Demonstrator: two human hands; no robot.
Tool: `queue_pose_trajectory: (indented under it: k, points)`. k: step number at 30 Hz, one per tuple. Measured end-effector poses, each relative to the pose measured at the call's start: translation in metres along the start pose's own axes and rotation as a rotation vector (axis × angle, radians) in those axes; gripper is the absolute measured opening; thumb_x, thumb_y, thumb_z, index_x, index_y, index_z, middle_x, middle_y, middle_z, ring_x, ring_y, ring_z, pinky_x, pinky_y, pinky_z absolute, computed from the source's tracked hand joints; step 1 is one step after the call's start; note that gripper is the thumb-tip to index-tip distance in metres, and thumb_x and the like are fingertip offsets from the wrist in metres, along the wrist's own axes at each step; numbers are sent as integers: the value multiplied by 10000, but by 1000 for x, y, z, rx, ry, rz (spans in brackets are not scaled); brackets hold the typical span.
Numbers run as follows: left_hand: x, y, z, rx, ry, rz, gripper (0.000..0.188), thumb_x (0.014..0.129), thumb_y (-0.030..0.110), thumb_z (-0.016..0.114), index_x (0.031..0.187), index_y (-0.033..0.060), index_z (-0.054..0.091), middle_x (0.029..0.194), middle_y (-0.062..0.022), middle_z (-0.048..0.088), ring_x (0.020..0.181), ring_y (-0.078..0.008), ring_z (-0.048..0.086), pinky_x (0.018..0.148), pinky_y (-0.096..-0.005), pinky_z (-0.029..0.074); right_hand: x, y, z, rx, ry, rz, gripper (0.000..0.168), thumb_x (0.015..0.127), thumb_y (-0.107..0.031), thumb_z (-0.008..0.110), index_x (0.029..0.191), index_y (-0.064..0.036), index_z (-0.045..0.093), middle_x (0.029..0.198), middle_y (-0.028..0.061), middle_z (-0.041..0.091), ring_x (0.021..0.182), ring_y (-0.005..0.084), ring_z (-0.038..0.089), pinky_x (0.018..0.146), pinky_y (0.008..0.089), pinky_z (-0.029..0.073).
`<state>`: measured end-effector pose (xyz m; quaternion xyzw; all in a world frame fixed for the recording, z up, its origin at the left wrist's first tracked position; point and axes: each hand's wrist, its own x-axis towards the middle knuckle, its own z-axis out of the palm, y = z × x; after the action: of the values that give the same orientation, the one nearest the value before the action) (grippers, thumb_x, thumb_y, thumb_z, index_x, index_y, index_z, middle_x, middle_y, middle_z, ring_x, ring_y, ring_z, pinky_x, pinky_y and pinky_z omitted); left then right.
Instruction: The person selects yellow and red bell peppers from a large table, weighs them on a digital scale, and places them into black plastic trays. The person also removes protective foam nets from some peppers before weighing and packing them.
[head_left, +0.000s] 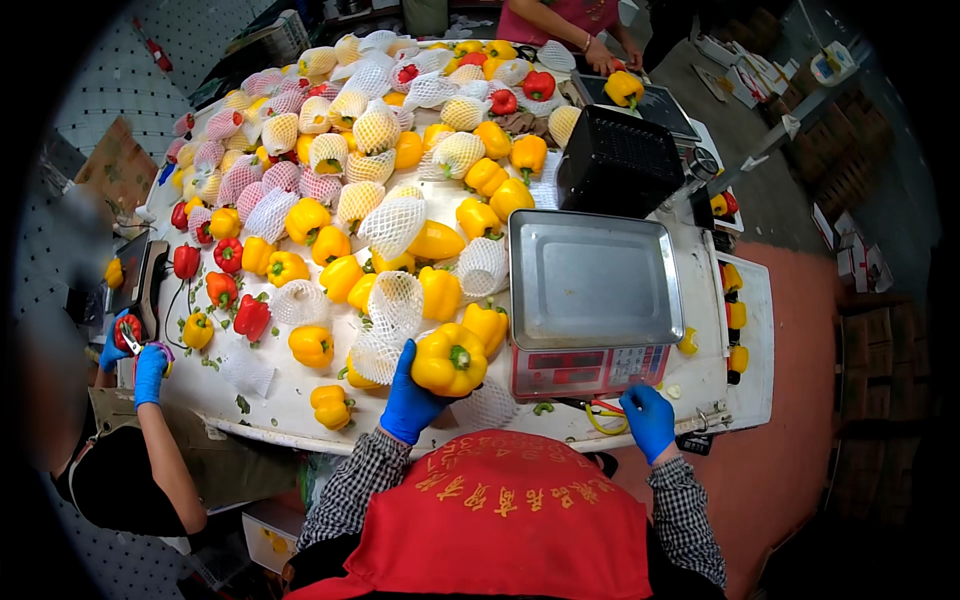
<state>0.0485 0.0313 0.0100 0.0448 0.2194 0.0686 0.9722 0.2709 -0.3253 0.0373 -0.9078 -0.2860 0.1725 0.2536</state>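
Observation:
My left hand (414, 397), in a blue glove, holds a yellow bell pepper (450, 361) with its green stem turned up toward me. White foam netting (394, 307) and loose yellow peppers (441, 294) lie just beyond it. My right hand (649, 421), also gloved in blue, is curled at the table's front edge. Right beside its fingertips lies a cutting tool (606, 417) with red and yellow handles; whether the fingers touch it is unclear. Past that hand stands a red digital scale (589, 370) with a bare steel pan (596, 277).
A heap of peppers in foam nets (330, 112) covers the table's far left. Behind the scale is a black crate (619, 161). At the left a co-worker's gloved hands (150, 373) hold scissors and a red pepper; another person (555, 22) works opposite. A white tray (759, 337) holds peppers.

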Motion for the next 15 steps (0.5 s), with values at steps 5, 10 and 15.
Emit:
queue_pose_trajectory:
  k: [5, 10, 15]
  points:
    - [0, -4, -8, 92, 17, 34, 789, 976, 679, 380, 1555, 148, 309, 1574, -167, 353, 1436, -392, 362, 1168, -640, 265, -21, 47, 36, -187, -50, -94, 342, 835, -172, 731, 1143, -39, 666, 1050, 209, 674, 1011, 392, 641, 869, 476, 520]
    - [-2, -5, -3, 157, -89, 39, 695, 1032, 569, 392, 1548, 118, 271, 1556, -132, 392, 1431, -318, 385, 1199, -537, 284, -11, 41, 46, -355, -88, -195, 325, 735, -76, 717, 1053, -41, 664, 991, 189, 639, 975, 407, 611, 813, 495, 505]
    - [3, -6, -2, 243, -88, 81, 743, 1005, 611, 410, 1551, 122, 288, 1560, -163, 371, 1425, -364, 384, 1170, -595, 303, -7, 33, 45, -532, -197, -223, 231, 749, -49, 686, 976, -48, 648, 987, 169, 624, 975, 376, 613, 784, 478, 499]
